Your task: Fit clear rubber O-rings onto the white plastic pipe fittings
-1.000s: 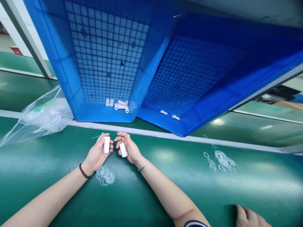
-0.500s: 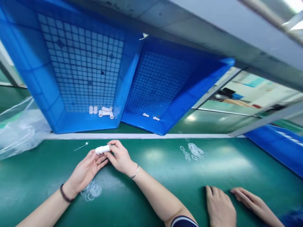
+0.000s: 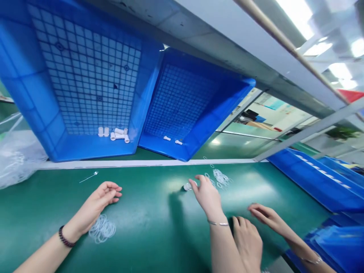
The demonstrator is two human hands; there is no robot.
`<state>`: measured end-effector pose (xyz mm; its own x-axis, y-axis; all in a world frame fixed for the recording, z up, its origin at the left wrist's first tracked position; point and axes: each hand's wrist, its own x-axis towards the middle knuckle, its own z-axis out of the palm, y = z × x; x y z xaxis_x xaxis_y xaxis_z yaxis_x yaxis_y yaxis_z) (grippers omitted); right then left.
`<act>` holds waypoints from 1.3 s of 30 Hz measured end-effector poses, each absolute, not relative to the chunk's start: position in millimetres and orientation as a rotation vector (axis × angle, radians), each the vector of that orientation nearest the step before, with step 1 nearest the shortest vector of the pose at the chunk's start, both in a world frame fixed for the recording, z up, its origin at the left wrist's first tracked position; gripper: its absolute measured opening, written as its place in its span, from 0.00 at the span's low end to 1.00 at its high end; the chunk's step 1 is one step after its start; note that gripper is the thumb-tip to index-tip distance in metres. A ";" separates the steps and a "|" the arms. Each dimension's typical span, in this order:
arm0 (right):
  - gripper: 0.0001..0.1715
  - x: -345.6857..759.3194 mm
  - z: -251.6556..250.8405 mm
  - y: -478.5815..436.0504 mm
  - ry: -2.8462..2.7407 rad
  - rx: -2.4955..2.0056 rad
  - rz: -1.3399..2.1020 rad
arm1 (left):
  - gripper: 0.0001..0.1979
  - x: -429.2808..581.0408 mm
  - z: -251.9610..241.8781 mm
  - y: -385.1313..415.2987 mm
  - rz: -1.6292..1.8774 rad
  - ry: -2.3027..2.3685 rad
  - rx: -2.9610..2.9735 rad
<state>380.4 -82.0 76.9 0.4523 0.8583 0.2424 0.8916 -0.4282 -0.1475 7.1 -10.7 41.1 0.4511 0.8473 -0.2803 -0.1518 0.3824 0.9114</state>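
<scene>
My left hand (image 3: pixel 104 197) hovers over the green table with loosely bent fingers, their tips slightly apart, and I see nothing in it. Just below its wrist lies a heap of thin translucent rings (image 3: pixel 102 228). Farther right, my right hand (image 3: pixel 207 193) is low over the table, thumb and forefinger spread. A small white plastic sleeve (image 3: pixel 189 186) lies at its thumb, partly covered by it; contact is hard to judge. Beyond that hand is a second group of rings (image 3: pixel 221 178). A thin white tie-like piece (image 3: pixel 89 176) lies left of my left hand.
Two tilted blue crates stand behind the table edge: the left crate (image 3: pixel 85 149) holds several white sleeves (image 3: pixel 120 134), the right crate (image 3: pixel 196 146) two small white pieces (image 3: pixel 173 140). Another person's hands (image 3: pixel 248 240) are close to my right forearm. More blue crates (image 3: pixel 301 178) stand right.
My hands have parted. My right hand has carried the white sleeve rightward, down to the table near the far rings, and its fingers have spread. My left hand has let go of the sleeve.
</scene>
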 end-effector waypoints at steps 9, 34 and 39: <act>0.37 164.7 68.5 -29.1 -2.179 -1.161 0.758 | 0.28 31.8 25.7 -33.3 0.921 0.776 0.759; 0.08 138.8 2.6 33.3 -2.467 -1.410 0.298 | 0.26 -16.9 26.6 23.8 1.291 0.998 0.570; 0.09 142.2 12.2 32.7 -2.138 -1.434 0.514 | 0.21 -16.7 23.2 21.0 1.118 1.084 0.851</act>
